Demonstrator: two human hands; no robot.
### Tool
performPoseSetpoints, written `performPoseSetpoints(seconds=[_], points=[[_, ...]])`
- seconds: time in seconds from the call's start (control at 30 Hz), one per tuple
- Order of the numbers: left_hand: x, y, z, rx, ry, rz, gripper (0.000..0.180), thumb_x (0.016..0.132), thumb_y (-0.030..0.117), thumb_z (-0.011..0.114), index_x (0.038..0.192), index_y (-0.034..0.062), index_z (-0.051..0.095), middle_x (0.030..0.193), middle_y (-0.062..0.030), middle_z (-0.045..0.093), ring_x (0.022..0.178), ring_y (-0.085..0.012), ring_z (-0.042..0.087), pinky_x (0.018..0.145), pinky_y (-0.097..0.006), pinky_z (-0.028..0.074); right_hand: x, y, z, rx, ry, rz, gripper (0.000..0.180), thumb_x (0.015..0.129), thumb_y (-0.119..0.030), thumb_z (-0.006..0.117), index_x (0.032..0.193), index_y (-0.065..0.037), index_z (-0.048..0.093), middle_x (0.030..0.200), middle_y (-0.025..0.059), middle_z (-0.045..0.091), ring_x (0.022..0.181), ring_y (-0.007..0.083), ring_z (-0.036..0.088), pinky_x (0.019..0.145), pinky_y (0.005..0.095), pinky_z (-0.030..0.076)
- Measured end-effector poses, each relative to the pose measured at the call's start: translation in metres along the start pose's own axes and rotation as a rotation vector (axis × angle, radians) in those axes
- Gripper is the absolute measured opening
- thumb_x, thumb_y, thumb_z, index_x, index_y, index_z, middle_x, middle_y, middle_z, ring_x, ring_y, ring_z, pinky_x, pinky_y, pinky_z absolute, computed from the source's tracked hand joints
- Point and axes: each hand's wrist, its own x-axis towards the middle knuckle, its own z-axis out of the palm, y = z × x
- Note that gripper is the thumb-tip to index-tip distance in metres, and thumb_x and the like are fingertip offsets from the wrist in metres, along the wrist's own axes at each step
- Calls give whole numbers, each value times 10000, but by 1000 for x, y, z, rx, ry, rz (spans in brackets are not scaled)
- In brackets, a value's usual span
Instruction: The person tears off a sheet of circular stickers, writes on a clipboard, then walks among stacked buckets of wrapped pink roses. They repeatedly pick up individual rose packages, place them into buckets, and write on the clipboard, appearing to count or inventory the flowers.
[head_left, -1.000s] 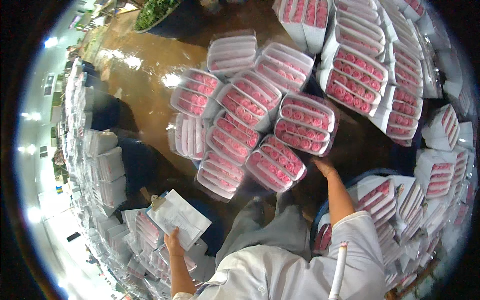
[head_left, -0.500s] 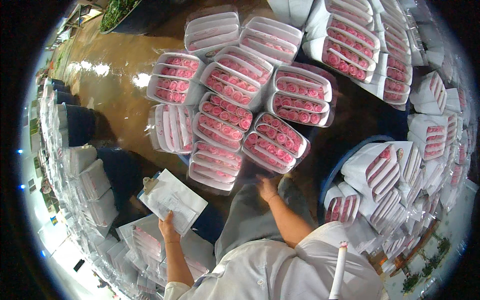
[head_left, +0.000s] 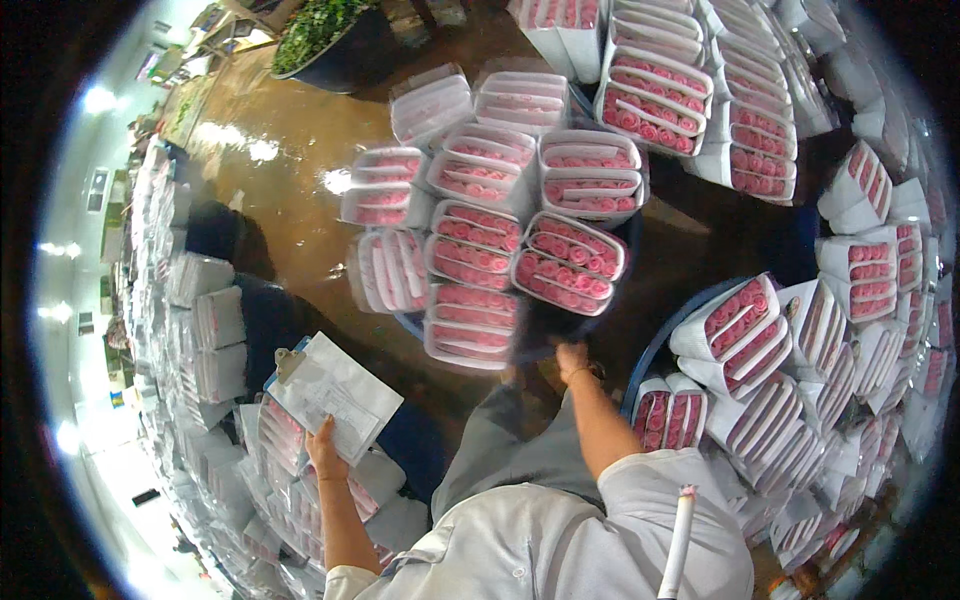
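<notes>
Nearest, at the lower edge, are a pale shirt [head_left: 480, 545] and a white stick-shaped item [head_left: 678, 545] at its right. At the lower left of the frame the left hand [head_left: 325, 450] grasps a clipboard [head_left: 288, 362] by its near edge, thumb over the paper [head_left: 345, 395]; that hold matches a second ago. Near the centre, just below the cluster, the right hand [head_left: 571, 360] is at the near edge of a blue tub [head_left: 606, 318]. Whether its fingers grasp the rim or only lie beside it, I cannot tell.

The tub stands at the middle of the frame, crowded with wrapped bundles of pink roses [head_left: 570, 260], heads up. Against a second ago, the cluster is turned slightly counter-clockwise and the right hand is lower and further left. More of the rim's near right side now shows beside that hand; the same nine bundles stand there, so none has been taken out.

Further off, another blue-rimmed tub [head_left: 654, 350] at the right carries more bundles [head_left: 735, 325], and rows of rose packs [head_left: 655, 100] fill the upper right. Wrapped packs [head_left: 215, 325] line the left side; a dark tub of greenery [head_left: 322, 30] stands at the upper left on the shiny floor [head_left: 275, 215].
</notes>
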Motion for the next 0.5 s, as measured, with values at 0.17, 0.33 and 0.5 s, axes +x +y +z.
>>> performPoseSetpoints(seconds=[0.17, 0.33, 0.5], points=[[-49, -17, -6, -68, 54, 12, 403, 847, 74, 659, 1224, -8, 543, 1055, -91, 633, 904, -234, 640, 790, -369, 541, 67, 6, -72, -115, -131, 177, 436, 754, -198, 759, 1107, -67, 538, 862, 82, 566, 684, 223, 504, 492, 395, 381], [-90, -34, -12, -89, 148, -62, 412, 848, 54, 653, 1233, -28, 530, 1029, -97, 637, 879, -234, 646, 768, -366, 547, 95, -15, -121, -153, -188, 271, 419, 784, -192, 715, 1143, -118, 510, 993, 99, 568, 824, 267, 525, 577, 443, 438], [-98, -44, -20, -83, 149, -117, 416, 849, 74, 663, 1232, -19, 530, 1052, -115, 645, 897, -250, 660, 781, -375, 562, 102, 12, -118, -161, 117, 26, 411, 834, -147, 681, 1190, -133, 477, 1070, 98, 593, 900, 285, 570, 601, 444, 473]])
